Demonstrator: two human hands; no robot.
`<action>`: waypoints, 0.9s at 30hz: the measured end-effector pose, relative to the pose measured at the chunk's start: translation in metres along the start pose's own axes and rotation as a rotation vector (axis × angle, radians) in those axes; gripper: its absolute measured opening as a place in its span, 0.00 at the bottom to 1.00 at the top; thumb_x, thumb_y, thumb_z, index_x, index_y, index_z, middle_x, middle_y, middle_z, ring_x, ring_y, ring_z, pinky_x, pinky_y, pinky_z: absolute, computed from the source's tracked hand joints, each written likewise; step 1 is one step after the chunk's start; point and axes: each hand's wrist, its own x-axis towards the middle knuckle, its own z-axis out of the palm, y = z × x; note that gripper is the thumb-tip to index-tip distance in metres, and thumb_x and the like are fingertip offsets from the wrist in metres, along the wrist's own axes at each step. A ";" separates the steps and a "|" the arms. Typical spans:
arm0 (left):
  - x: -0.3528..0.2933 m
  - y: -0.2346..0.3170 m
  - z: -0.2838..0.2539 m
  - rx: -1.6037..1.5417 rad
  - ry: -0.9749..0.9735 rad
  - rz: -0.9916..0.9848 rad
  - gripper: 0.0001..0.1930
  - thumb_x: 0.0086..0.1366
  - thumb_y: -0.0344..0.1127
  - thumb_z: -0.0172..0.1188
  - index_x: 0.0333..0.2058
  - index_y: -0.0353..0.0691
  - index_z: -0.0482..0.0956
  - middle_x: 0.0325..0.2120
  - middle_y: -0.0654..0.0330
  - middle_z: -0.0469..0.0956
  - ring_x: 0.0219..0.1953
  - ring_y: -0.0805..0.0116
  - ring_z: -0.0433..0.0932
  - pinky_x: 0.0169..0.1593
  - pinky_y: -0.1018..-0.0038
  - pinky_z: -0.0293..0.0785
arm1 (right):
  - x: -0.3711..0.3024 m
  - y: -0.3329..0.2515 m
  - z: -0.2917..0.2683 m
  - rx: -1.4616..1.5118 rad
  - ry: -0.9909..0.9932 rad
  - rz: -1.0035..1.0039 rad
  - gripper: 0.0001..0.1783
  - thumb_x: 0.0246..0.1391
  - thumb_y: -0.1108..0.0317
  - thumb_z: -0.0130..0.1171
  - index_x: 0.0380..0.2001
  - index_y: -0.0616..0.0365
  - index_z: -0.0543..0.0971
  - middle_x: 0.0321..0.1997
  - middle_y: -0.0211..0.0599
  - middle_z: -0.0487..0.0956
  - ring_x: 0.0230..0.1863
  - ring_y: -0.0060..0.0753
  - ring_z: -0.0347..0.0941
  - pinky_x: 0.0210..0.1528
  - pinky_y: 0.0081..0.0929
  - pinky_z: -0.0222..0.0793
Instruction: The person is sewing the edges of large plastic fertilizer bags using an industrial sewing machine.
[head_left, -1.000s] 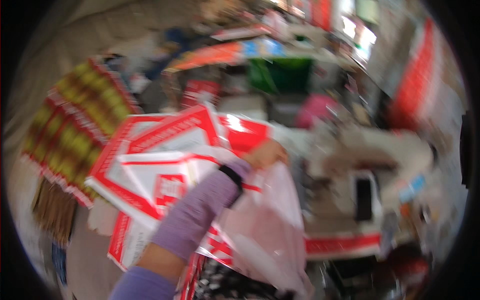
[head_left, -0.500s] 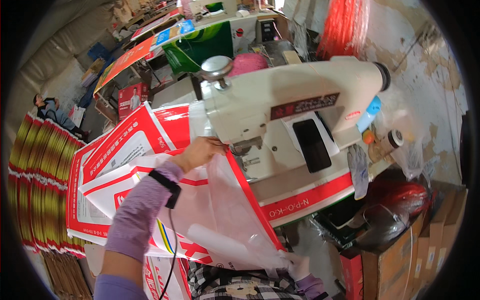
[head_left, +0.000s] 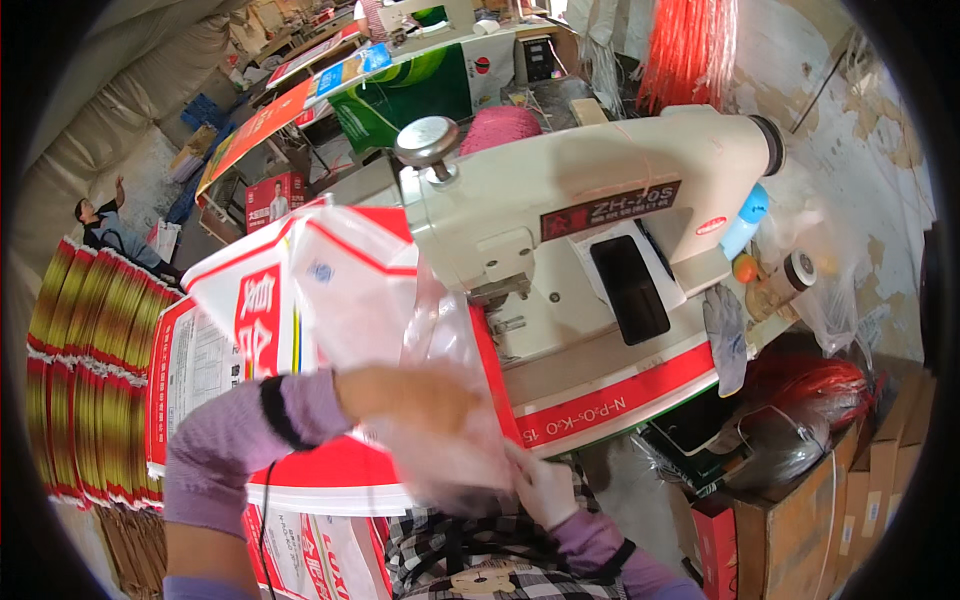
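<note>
Treat the sack [head_left: 441, 338] as likely light, limp, slippery, best held by its red edge [head_left: 491, 372], apparently pinched in the right hand [head_left: 543, 488], blurred past judging in the left hand [head_left: 415, 402].

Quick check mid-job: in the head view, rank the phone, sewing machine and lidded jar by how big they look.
Largest to smallest, by apparent size:
Sewing machine
Phone
Lidded jar

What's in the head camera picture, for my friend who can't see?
A person's left hand, blurred, and right hand are at a whitish, red-edged bag beside a cream sewing machine bearing a black phone. Red-and-white printed bags lie to the left.
</note>
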 end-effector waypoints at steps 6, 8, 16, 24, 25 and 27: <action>-0.153 -0.085 0.001 0.860 0.214 -0.393 0.30 0.49 0.35 0.60 0.54 0.39 0.70 0.37 0.57 0.77 0.39 0.59 0.77 0.52 0.65 0.72 | 0.119 -0.062 0.038 0.495 -0.077 0.010 0.24 0.61 0.65 0.51 0.61 0.44 0.68 0.30 0.47 0.80 0.26 0.40 0.78 0.34 0.39 0.74; -0.193 -0.040 0.018 0.650 0.464 -0.368 0.19 0.50 0.30 0.57 0.45 0.39 0.77 0.31 0.56 0.78 0.32 0.59 0.77 0.46 0.65 0.73 | 0.126 -0.065 0.056 0.453 -0.011 -0.047 0.25 0.62 0.65 0.49 0.63 0.52 0.66 0.38 0.41 0.80 0.35 0.30 0.78 0.41 0.32 0.74; -0.076 0.125 0.145 -0.524 0.692 -0.217 0.12 0.57 0.33 0.53 0.40 0.39 0.79 0.29 0.52 0.79 0.33 0.54 0.77 0.39 0.65 0.73 | 0.040 -0.072 0.055 1.485 -0.116 0.247 0.28 0.61 0.63 0.49 0.60 0.69 0.65 0.57 0.42 0.73 0.55 0.35 0.70 0.59 0.33 0.65; -0.029 0.109 0.084 0.052 0.685 -0.087 0.07 0.56 0.35 0.53 0.27 0.41 0.78 0.24 0.50 0.77 0.28 0.50 0.75 0.30 0.60 0.70 | 0.010 -0.059 0.027 1.283 -0.248 0.292 0.29 0.60 0.57 0.51 0.57 0.69 0.69 0.58 0.44 0.72 0.54 0.33 0.68 0.58 0.33 0.64; -0.018 0.111 0.080 0.231 0.715 -0.128 0.07 0.57 0.37 0.54 0.26 0.41 0.76 0.22 0.51 0.76 0.26 0.50 0.74 0.29 0.59 0.68 | 0.000 -0.061 0.022 1.225 -0.231 0.256 0.29 0.59 0.57 0.51 0.56 0.69 0.69 0.57 0.43 0.72 0.53 0.33 0.69 0.57 0.33 0.64; 0.011 0.108 0.075 0.332 0.721 -0.124 0.07 0.56 0.37 0.55 0.27 0.41 0.77 0.23 0.51 0.76 0.26 0.51 0.75 0.30 0.59 0.69 | -0.021 -0.063 0.018 1.125 -0.195 0.183 0.28 0.59 0.57 0.52 0.56 0.69 0.70 0.56 0.43 0.73 0.52 0.32 0.69 0.56 0.33 0.65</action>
